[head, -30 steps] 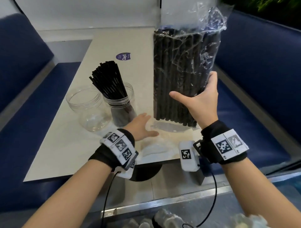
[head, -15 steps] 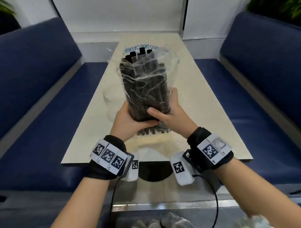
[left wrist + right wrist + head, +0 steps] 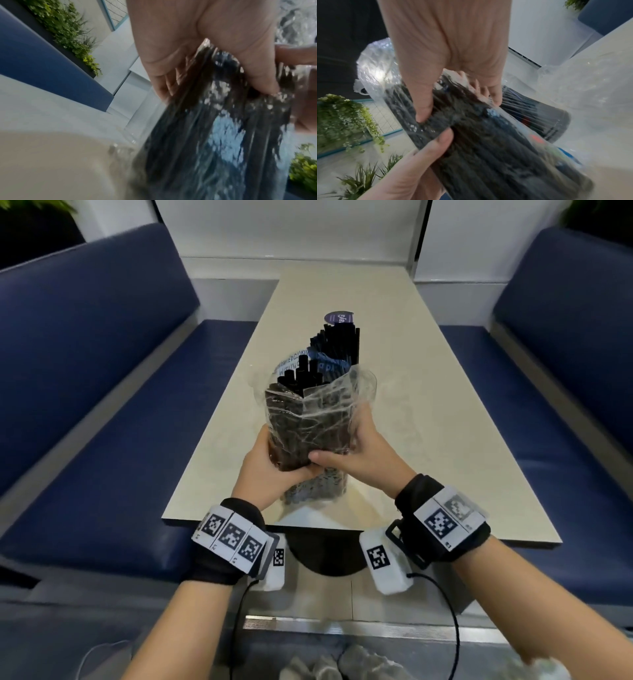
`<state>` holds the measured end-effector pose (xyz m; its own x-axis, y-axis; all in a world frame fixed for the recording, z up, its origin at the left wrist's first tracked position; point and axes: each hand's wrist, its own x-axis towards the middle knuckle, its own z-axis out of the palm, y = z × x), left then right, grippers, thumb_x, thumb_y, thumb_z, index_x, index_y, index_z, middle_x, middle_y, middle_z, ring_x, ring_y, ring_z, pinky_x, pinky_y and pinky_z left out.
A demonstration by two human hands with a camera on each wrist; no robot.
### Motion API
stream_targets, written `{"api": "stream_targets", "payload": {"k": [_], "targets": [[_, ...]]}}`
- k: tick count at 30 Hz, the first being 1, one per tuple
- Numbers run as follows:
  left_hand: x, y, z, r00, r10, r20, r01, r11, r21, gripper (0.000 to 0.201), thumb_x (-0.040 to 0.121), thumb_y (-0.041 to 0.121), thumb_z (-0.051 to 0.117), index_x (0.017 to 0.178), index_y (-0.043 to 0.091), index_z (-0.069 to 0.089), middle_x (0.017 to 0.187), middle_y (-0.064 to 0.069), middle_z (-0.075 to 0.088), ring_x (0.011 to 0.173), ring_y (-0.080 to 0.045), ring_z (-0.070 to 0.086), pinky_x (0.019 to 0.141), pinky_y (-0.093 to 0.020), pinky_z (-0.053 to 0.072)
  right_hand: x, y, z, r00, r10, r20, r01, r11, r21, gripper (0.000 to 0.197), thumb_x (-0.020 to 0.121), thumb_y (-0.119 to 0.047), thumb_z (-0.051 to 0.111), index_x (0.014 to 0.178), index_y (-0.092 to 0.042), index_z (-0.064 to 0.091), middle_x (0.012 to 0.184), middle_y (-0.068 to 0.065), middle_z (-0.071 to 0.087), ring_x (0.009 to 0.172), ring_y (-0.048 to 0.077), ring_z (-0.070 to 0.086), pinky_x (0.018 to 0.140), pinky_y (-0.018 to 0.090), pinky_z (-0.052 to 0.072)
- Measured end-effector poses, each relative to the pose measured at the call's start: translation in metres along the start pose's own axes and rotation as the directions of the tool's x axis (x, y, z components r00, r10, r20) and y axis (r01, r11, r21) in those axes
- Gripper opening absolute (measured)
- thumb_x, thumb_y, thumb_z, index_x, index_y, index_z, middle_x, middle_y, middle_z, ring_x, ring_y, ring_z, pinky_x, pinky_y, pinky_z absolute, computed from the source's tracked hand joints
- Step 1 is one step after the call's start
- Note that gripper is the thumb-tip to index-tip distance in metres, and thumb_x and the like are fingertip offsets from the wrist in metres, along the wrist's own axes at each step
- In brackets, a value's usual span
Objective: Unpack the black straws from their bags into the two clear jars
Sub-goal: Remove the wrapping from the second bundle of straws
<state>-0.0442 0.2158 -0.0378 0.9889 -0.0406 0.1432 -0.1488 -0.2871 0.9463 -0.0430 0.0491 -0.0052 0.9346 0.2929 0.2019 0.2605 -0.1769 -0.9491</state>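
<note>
We have both hands wrapped around one bag of black straws, held upright just above the near end of the tabletop. Our left hand curls around the bundle's lower left side, and our right hand grips it from the right, thumb laid across the front of the plastic. In the right wrist view the fingers press into the film, with the fingertips of the other hand touching the bag just below them.

The bag's top is open, and a few straw ends stick up past the crumpled plastic. Beyond our hands, partly hidden by the bag, a jar already filled with straws stands on the tabletop. The second jar seems to sit directly under the bag, where a clear rim shows below our left palm, though blur keeps us from being sure.

We judge this to be the transfer step for the second bag: the bundle is being lowered into, or freed over, the remaining jar. Next we would need to keep the straws together while sliding the film up and off, without knocking over the filled jar behind.
</note>
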Motion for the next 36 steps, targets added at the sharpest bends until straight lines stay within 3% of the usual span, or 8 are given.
{"api": "stream_targets", "payload": {"k": [7, 10, 14, 22, 26, 28, 33, 36], "targets": [[-0.010, 0.046, -0.030, 0.942, 0.335, -0.030, -0.336, 0.941, -0.050, 0.078, 0.072, 0.030, 0.072, 0.134, 0.045, 0.027, 0.138, 0.006, 0.044, 0.124, -0.011, 0.049, 0.105, -0.031, 0.042, 0.002, -0.029, -0.005, 0.963, -0.257, -0.077, 0.256, 0.966, -0.028, 0.069, 0.072, -0.008, 0.071, 0.120, -0.032, 0.028, 0.127, -0.006, 0.039, 0.126, 0.005, 0.040, 0.109, 0.029, 0.039], [-0.008, 0.056, -0.038, 0.906, 0.419, -0.061, -0.422, 0.905, -0.054, 0.066, 0.077, 0.017, 0.069, 0.122, 0.055, 0.039, 0.136, 0.019, 0.043, 0.125, -0.017, 0.051, 0.107, -0.040, 0.040, 0.002, -0.032, -0.006, 0.960, -0.266, -0.085, 0.264, 0.964, -0.029, 0.049, 0.075, -0.009, 0.067, 0.103, -0.036, 0.037, 0.119, 0.001, 0.042, 0.114, 0.008, 0.050, 0.097, 0.020, 0.044], [-0.005, 0.057, -0.040, 0.889, 0.446, -0.103, -0.450, 0.893, -0.013, 0.049, 0.080, 0.007, 0.065, 0.093, 0.052, 0.053, 0.131, 0.015, 0.049, 0.123, -0.020, 0.053, 0.103, -0.039, 0.045, 0.000, -0.031, -0.003, 0.968, -0.229, -0.106, 0.218, 0.970, -0.105, 0.034, 0.072, -0.032, 0.062, 0.081, -0.058, 0.043, 0.123, -0.011, 0.040, 0.128, 0.023, 0.042, 0.101, 0.039, 0.040], [-0.010, 0.049, -0.032, 0.922, 0.386, -0.003, -0.386, 0.921, -0.056, 0.010, 0.068, 0.016, 0.051, 0.070, 0.022, 0.059, 0.135, 0.007, 0.045, 0.129, -0.005, 0.042, 0.102, -0.032, 0.043, -0.002, -0.027, -0.003, 0.980, -0.178, -0.091, 0.180, 0.984, 0.013, 0.033, 0.071, -0.006, 0.059, 0.065, -0.038, 0.055, 0.127, -0.009, 0.043, 0.128, -0.003, 0.036, 0.098, 0.011, 0.035], [-0.010, 0.056, -0.025, 0.956, 0.284, -0.068, -0.291, 0.945, -0.152, 0.024, 0.076, 0.048, 0.055, 0.065, 0.028, 0.061, 0.131, -0.003, 0.054, 0.129, -0.016, 0.045, 0.107, -0.042, 0.037, -0.001, -0.027, -0.004, 0.988, -0.132, -0.085, 0.142, 0.982, 0.128, 0.005, 0.064, -0.022, 0.058, 0.068, -0.023, 0.054, 0.100, -0.021, 0.058, 0.129, -0.008, 0.034, 0.101, 0.026, 0.034], [-0.009, 0.059, -0.020, 0.950, 0.278, -0.141, -0.293, 0.951, -0.097, 0.026, 0.079, 0.036, 0.065, 0.062, 0.023, 0.051, 0.125, 0.004, 0.056, 0.120, -0.011, 0.052, 0.100, -0.037, 0.046, 0.000, -0.029, -0.002, 0.986, -0.115, -0.122, 0.138, 0.970, 0.202, 0.015, 0.069, -0.036, 0.058, 0.062, -0.023, 0.057, 0.100, -0.022, 0.061, 0.127, -0.007, 0.039, 0.102, 0.035, 0.037], [-0.005, 0.062, -0.018, 0.954, 0.297, -0.035, -0.299, 0.949, -0.098, 0.058, 0.072, 0.011, 0.078, 0.106, 0.035, 0.037, 0.128, 0.024, 0.045, 0.120, -0.003, 0.050, 0.102, -0.030, 0.044, 0.001, -0.031, -0.002, 0.983, -0.118, -0.143, 0.138, 0.981, 0.136, 0.007, 0.076, -0.015, 0.054, 0.077, -0.020, 0.058, 0.110, -0.017, 0.055, 0.122, -0.005, 0.044, 0.101, 0.019, 0.038], [-0.002, 0.061, -0.019, 0.950, 0.307, 0.052, -0.309, 0.950, 0.033, 0.085, 0.068, 0.022, 0.081, 0.134, 0.030, 0.027, 0.129, 0.037, 0.037, 0.126, 0.011, 0.038, 0.107, -0.018, 0.035, 0.000, -0.031, -0.003, 0.982, -0.146, -0.118, 0.148, 0.989, 0.009, 0.047, 0.065, 0.000, 0.044, 0.108, -0.018, 0.052, 0.112, -0.018, 0.050, 0.105, -0.021, 0.045, 0.089, 0.000, 0.035]]}}
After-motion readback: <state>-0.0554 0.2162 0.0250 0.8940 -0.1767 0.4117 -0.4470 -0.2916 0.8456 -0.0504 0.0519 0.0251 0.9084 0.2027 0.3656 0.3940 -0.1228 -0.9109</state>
